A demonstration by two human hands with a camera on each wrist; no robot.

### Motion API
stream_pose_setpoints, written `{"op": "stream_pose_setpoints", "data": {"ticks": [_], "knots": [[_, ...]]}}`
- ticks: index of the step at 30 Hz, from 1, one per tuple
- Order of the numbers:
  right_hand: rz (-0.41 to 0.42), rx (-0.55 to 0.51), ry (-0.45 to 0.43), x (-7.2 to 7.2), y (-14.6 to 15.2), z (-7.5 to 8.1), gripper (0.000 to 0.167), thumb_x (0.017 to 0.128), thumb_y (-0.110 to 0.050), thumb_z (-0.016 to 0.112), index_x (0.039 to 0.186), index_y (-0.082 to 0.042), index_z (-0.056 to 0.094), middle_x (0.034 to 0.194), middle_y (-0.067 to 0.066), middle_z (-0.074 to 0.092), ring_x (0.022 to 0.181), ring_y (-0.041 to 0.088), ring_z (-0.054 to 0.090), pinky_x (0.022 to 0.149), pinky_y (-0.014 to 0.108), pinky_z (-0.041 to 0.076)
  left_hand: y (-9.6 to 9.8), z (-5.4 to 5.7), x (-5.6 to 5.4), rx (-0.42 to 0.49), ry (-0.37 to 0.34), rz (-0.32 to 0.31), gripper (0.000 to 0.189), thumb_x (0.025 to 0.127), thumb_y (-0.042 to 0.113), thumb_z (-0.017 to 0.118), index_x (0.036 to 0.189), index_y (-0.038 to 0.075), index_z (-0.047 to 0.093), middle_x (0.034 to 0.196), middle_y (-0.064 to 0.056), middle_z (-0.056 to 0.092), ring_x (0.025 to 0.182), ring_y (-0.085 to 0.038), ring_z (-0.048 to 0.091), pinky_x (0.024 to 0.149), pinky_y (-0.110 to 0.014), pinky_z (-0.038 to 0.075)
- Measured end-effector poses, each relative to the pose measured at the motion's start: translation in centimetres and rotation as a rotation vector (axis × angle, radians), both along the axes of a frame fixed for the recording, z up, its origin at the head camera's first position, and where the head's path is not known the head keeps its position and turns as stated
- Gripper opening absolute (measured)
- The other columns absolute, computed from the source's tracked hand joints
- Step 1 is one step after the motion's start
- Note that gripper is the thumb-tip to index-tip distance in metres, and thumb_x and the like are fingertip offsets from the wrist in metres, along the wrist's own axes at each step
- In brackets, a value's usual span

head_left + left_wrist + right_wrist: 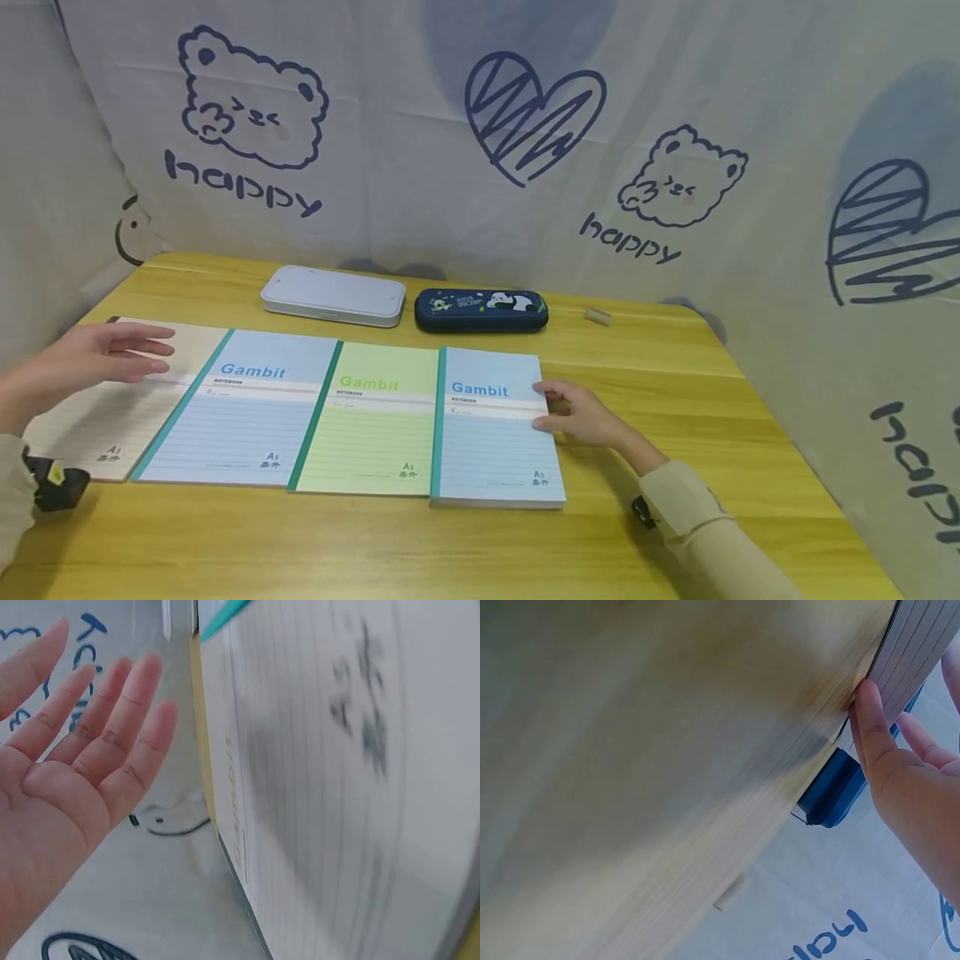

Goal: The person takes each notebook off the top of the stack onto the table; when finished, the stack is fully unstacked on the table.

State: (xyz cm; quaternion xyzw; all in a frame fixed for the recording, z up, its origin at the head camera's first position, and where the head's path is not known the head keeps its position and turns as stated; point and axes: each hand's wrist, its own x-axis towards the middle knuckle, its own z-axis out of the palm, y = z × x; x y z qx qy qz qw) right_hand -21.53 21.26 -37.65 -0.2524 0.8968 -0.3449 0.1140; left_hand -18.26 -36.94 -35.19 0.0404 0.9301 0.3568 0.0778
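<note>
Blue notebook stack (491, 454) sits at 6 o'clock; right hand (577, 412), grip unclenched, touches its 3 o'clock edge, left hand (105, 358) loose at 9 o'clock; squaring likely wants light, even pressure.

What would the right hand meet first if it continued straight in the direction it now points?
Likely the rightmost blue-topped notebook stack: the right hand points at its side, and the fingers appear to touch it, though depth is unclear.
</note>
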Motion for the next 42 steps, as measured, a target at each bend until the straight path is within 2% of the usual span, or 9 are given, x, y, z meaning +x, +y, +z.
{"op": "stream_pose_setpoints", "data": {"ticks": [3, 5, 8, 11, 14, 19, 29, 36, 42], "knots": [[0.014, -0.01, 0.008, -0.1, 0.0, 0.0, 0.055, 0.081, -0.019, 0.066, 0.124, 0.009, 0.044, 0.118, 0.022, 0.05, 0.104, 0.031, 0.049, 0.087, 0.043, 0.041, 1.5, 0.5, -0.2, 0.055, 0.005, -0.055, 0.061, 0.087, 0.022, 0.059, 0.129, -0.013, 0.033, 0.119, -0.032, 0.046, 0.082, 0.009, 0.048, 0.069, -0.026, 0.047], [0.019, -0.011, 0.009, 0.0, 0.0, 0.1, 0.055, 0.081, -0.019, 0.066, 0.124, 0.009, 0.044, 0.118, 0.022, 0.05, 0.104, 0.031, 0.05, 0.086, 0.043, 0.041, 2.5, 0.8, -0.3, 0.081, 0.001, -0.079, 0.059, 0.087, 0.02, 0.058, 0.129, -0.013, 0.033, 0.119, -0.031, 0.046, 0.084, 0.009, 0.049, 0.071, -0.026, 0.048], [0.015, -0.009, 0.007, 0.1, -0.1, 0.1, 0.055, 0.081, -0.019, 0.067, 0.124, 0.009, 0.044, 0.118, 0.022, 0.05, 0.103, 0.03, 0.05, 0.086, 0.042, 0.041, 3.8, 1.3, -0.3, 0.087, 0.003, -0.103, 0.057, 0.088, 0.022, 0.057, 0.13, -0.01, 0.035, 0.12, -0.028, 0.048, 0.096, -0.01, 0.054, 0.077, -0.034, 0.046], [0.008, -0.006, 0.005, 0.2, -0.1, 0.1, 0.055, 0.081, -0.018, 0.067, 0.124, 0.009, 0.045, 0.118, 0.021, 0.05, 0.102, 0.03, 0.05, 0.086, 0.042, 0.042, 5.1, 1.8, -0.4, 0.076, 0.017, -0.124, 0.058, 0.087, 0.027, 0.058, 0.13, -0.007, 0.038, 0.119, -0.026, 0.05, 0.106, -0.029, 0.048, 0.081, -0.041, 0.044], [0.004, -0.005, 0.007, 0.2, 0.0, 0.1, 0.055, 0.08, -0.018, 0.067, 0.124, 0.009, 0.045, 0.118, 0.021, 0.05, 0.102, 0.03, 0.05, 0.085, 0.041, 0.042, 6.4, 2.0, -0.6, 0.094, 0.028, -0.148, 0.057, 0.087, 0.027, 0.058, 0.129, -0.006, 0.039, 0.119, -0.024, 0.051, 0.108, -0.036, 0.045, 0.083, -0.046, 0.042], [0.006, -0.008, 0.009, 0.2, 0.0, 0.1, 0.056, 0.08, -0.018, 0.068, 0.124, 0.008, 0.045, 0.118, 0.021, 0.05, 0.102, 0.03, 0.05, 0.085, 0.041, 0.042, 8.4, 2.2, -1.0, 0.153, 0.027, -0.188, 0.055, 0.086, 0.024, 0.06, 0.128, -0.006, 0.04, 0.118, -0.024, 0.051, 0.107, -0.036, 0.047, 0.086, -0.051, 0.038], [0.023, -0.015, 0.008, 0.1, 0.0, 0.1, 0.056, 0.08, -0.017, 0.067, 0.124, 0.009, 0.044, 0.118, 0.022, 0.049, 0.103, 0.031, 0.049, 0.085, 0.041, 0.043, 12.4, 2.2, -1.8, 0.231, 0.027, -0.26, 0.049, 0.084, 0.015, 0.062, 0.124, -0.008, 0.045, 0.114, -0.022, 0.055, 0.099, -0.027, 0.055, 0.083, -0.042, 0.043], [0.011, -0.01, 0.004, 0.1, 0.0, 0.2, 0.057, 0.08, -0.018, 0.068, 0.124, 0.009, 0.044, 0.119, 0.022, 0.049, 0.104, 0.031, 0.049, 0.085, 0.041, 0.042, 15.4, 1.6, -2.1, 0.25, -0.007, -0.274, 0.044, 0.084, 0.008, 0.061, 0.122, -0.01, 0.046, 0.113, -0.023, 0.054, 0.097, -0.026, 0.055, 0.083, -0.038, 0.044], [-0.001, -0.005, -0.006, 0.0, -0.1, 0.1, 0.057, 0.08, -0.018, 0.068, 0.125, 0.008, 0.044, 0.121, 0.022, 0.048, 0.104, 0.031, 0.049, 0.086, 0.041, 0.042, 17.3, 1.6, -2.1, 0.241, -0.008, -0.272, 0.042, 0.083, 0.006, 0.061, 0.12, -0.008, 0.049, 0.112, -0.023, 0.055, 0.095, -0.025, 0.055, 0.083, -0.039, 0.043]]}}
